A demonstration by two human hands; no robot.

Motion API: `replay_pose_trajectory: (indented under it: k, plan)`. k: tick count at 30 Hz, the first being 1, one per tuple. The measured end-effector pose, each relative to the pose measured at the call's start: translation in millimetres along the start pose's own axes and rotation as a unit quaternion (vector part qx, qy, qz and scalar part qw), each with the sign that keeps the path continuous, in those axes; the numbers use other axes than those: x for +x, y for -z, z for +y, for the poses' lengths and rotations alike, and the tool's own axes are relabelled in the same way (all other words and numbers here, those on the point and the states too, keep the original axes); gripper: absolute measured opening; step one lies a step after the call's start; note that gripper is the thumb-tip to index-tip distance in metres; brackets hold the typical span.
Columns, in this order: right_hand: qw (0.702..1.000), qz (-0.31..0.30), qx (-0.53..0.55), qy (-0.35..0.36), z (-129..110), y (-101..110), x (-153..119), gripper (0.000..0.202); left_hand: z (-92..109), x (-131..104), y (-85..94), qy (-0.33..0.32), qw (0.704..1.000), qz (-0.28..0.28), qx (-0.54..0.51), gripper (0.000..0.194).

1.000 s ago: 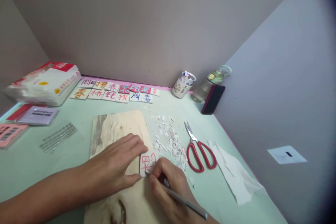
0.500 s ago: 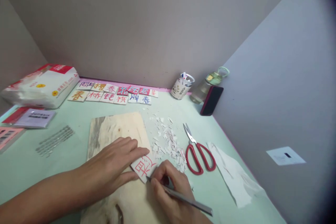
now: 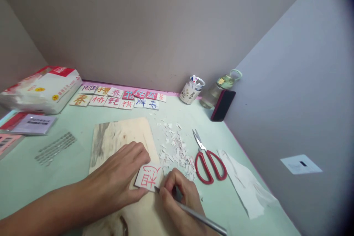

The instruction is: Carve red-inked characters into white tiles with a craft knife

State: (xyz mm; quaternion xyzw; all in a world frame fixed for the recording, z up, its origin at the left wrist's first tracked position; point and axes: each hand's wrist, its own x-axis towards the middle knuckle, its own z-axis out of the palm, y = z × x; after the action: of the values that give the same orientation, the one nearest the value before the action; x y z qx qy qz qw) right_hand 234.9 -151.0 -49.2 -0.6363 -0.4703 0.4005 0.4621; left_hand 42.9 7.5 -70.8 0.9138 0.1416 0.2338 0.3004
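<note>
A white square tile (image 3: 149, 177) with a red character drawn on it lies over the wooden board (image 3: 121, 132). My left hand (image 3: 124, 175) pins it from the left, fingers at its upper edge and thumb along its lower one. In my right hand (image 3: 182, 195) is a slim metal craft knife (image 3: 197, 217), held like a pen. Its dark tip touches or nearly touches the tile's lower right edge. Whether the blade has entered the tile, I cannot tell.
White shavings (image 3: 178, 151) lie right of the board, beside red-handled scissors (image 3: 210, 166) and a crumpled tissue (image 3: 246, 188). Along the back stand lettered tiles (image 3: 113, 102), a can of pens (image 3: 190, 91), a bottle (image 3: 211, 96) and a phone (image 3: 223, 106). A tissue pack (image 3: 52, 92) sits left.
The tile has turned so its character lies more sideways, and my left fingers have shifted back from its top. The knife tip stays near its lower right edge.
</note>
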Motion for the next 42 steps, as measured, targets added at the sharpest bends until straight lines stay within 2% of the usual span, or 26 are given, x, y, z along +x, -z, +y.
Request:
replay_pose_trajectory:
  k: [5,14,23,27,30,33,35,39,42]
  plan:
    - [0.999,0.041,0.007,0.000,9,-8,-7,0.025,1,-1,-1.9,0.011,1.000,0.008,0.004,0.037]
    - [0.998,0.051,-0.007,0.045,29,-14,-13,0.027,5,-5,-10.8,0.014,0.998,0.040,0.047,0.038]
    - [0.991,0.080,-0.044,0.097,21,-17,-15,0.024,7,-5,-13.3,0.024,0.996,0.046,0.076,0.036]
    - [0.981,0.076,-0.097,0.152,17,-16,-13,0.024,7,-7,-13.2,0.024,0.996,0.042,0.076,0.034]
    - [0.945,0.100,-0.182,0.252,17,-18,-8,0.025,7,-8,-12.4,0.022,0.996,0.046,0.072,0.034]
    - [0.870,0.142,-0.294,0.370,17,-19,-2,0.029,9,-6,-11.8,0.023,0.996,0.043,0.071,0.034]
    - [0.825,0.128,-0.354,0.422,13,-17,-1,0.031,9,-5,-11.8,0.023,0.996,0.043,0.076,0.036]
    - [0.787,0.037,-0.432,0.438,-2,-6,-3,0.036,5,-5,-9.2,0.013,0.995,0.045,0.090,0.042]
    - [0.774,0.034,-0.453,0.441,-6,-2,-3,0.040,5,-5,-2.0,0.016,0.997,0.025,0.071,0.052]
